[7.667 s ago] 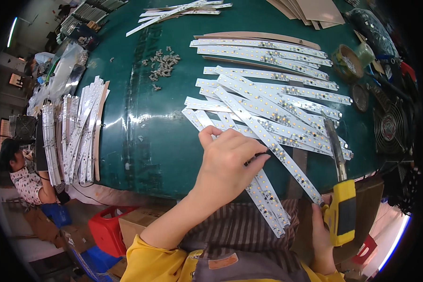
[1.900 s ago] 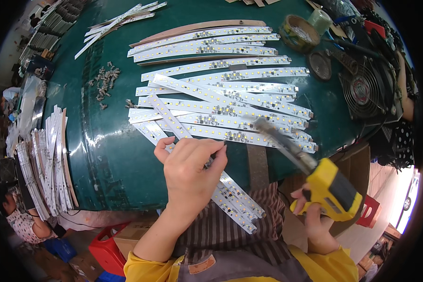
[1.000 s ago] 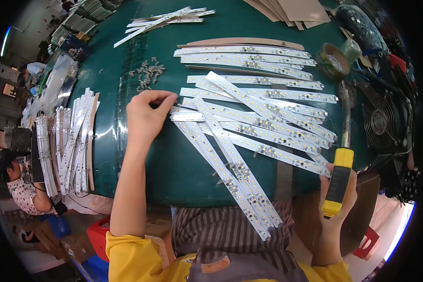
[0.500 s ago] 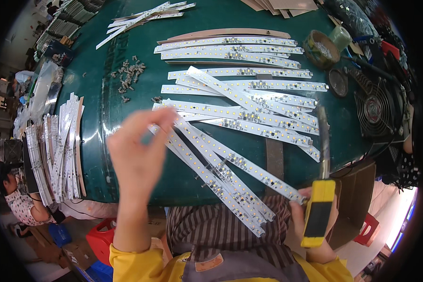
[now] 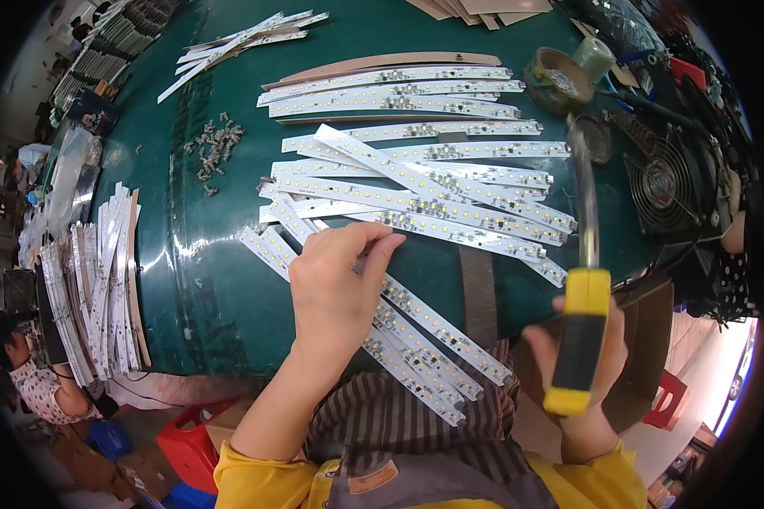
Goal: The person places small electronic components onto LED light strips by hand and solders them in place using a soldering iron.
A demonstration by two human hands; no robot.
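- The left hand (image 5: 335, 288) lies flat over the nearest LED strips (image 5: 416, 339), fingers bent and pressing them to the green table (image 5: 178, 280); it pins them rather than wraps around them.
- These strips run diagonally from beside the hand to the table's near edge, their lower ends overhanging toward the person's lap.
- The right hand (image 5: 581, 373) is clenched around the yellow-handled screwdriver (image 5: 581, 331), blade pointing up and away, its tip over the far end of the strip pile (image 5: 424, 182).
- Risk: the overhanging strips look thin and flexible; if the press eases, they could probably tip off the edge or slide askew.
- Risk: the screwdriver's blade hangs near the crossed strips; a careless swing could scrape the small yellow diodes or knock the loose pile out of order.
- The screws (image 5: 216, 144) lie well apart, beyond the left hand; reaching across could drag a sleeve over the strips.
- A fan (image 5: 666, 182) and a tape roll (image 5: 556, 76) crowd the right edge, near the blade's path.
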